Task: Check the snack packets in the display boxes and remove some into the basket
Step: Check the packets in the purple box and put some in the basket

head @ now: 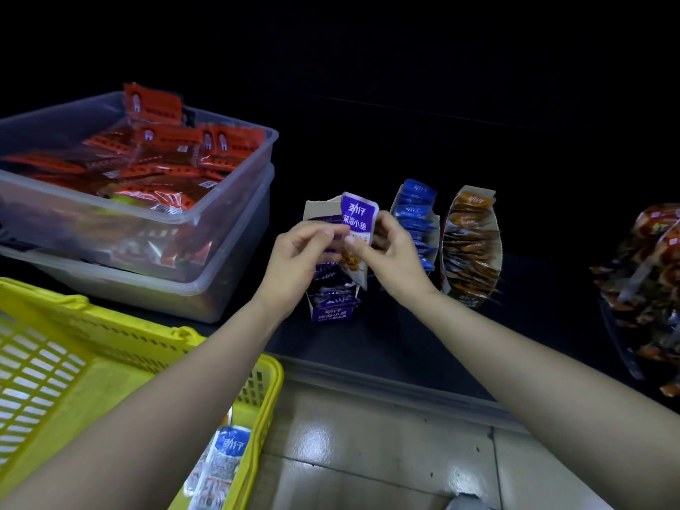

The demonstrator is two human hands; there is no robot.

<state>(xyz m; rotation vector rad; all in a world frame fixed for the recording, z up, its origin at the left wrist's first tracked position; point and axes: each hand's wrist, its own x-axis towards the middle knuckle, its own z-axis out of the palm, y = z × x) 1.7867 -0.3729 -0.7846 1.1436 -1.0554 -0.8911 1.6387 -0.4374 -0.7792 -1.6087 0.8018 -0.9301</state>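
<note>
Both hands, left hand (pixel 305 248) and right hand (pixel 392 252), are pinching one purple packet (pixel 358 217) by the fingertips, right above the purple display box (pixel 331 312). With a grip that light, I'd guess a slip drops it back in, or past the shelf (pixel 404 325) edge onto the floor (pixel 368 436). The blue box (pixel 415 222) sits just beside the right hand, easy to knock. The yellow basket (pixel 274 377) waits down-left, the path looks open, and the clear tubs (pixel 235 200) crowd further left.

Head camera, close, downward over perhaps a shelf (pixel 386 336)
</note>
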